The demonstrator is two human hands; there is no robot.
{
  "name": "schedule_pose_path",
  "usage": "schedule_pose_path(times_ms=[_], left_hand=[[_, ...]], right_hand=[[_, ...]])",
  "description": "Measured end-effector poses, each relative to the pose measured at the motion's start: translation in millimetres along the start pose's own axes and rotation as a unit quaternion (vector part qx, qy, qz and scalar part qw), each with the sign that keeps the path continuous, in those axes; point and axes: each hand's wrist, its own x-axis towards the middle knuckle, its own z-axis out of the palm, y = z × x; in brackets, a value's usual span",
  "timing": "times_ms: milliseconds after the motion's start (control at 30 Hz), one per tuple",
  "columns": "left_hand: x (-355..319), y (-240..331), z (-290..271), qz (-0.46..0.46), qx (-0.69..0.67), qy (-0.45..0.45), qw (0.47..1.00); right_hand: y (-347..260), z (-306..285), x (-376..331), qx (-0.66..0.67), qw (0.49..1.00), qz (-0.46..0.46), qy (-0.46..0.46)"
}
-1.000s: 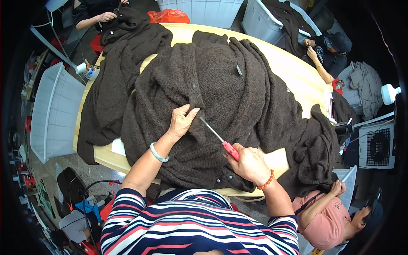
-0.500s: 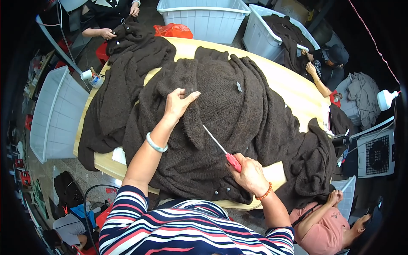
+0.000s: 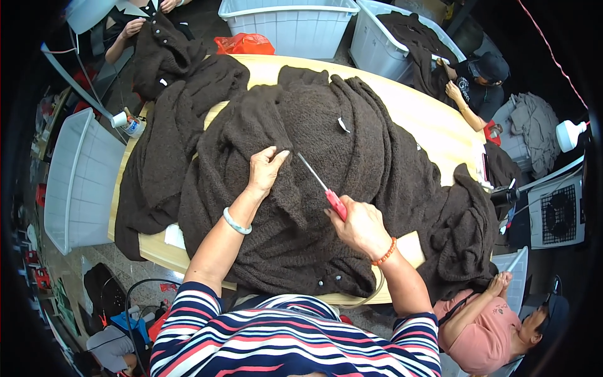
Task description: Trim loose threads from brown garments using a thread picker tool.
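Right hand (image 3: 361,226) wraps one red-handled tool (image 3: 334,202); left hand (image 3: 266,171) bends thumb and forefinger nearly together, grip unclear to me.
Beneath both hands I see rumpled, fuzzy dark-brown knit (image 3: 314,141): one white tag (image 3: 343,125) ahead of the right hand, two shiny buttons (image 3: 338,277) nearer the body.

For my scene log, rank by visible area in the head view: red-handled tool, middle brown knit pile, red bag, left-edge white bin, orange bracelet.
Largest to smallest:
1. Brown knit pile
2. White bin
3. Red bag
4. Red-handled tool, partly hidden by the right hand
5. Orange bracelet
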Motion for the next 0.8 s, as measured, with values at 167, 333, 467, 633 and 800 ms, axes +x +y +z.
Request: schedule_pose_path(times_ms=[167, 333, 467, 633, 800], left_hand=[[-1.7, 3.8, 1.2, -0.02, -0.021, -0.001, 1.0], [0.3, -14.5, -11.5, 0.025, 0.037, -0.008, 0.999], [-13.0, 7.9, 5.1, 0.0, 0.01, 0.015, 1.0], [-37.7, 4.4, 5.8, 0.007, -0.06, -0.002, 0.998], [-73.5, 27.7, 6.1, -0.033, -0.074, -0.039, 0.996]], right_hand=[[-6.4, -0.1, 6.8, -0.005, 0.998, -0.037, -0.048], [-2.3, 2.2, -18.4, -0.012, 0.991, -0.063, -0.121], [-4.7, -5.8, -35.6, -0.009, 0.99, -0.048, -0.132], [-1.3, -5.6, -37.9, -0.004, 0.997, -0.038, -0.073], [6.9, -1.9, -47.6, 0.007, 0.997, -0.033, -0.072]])
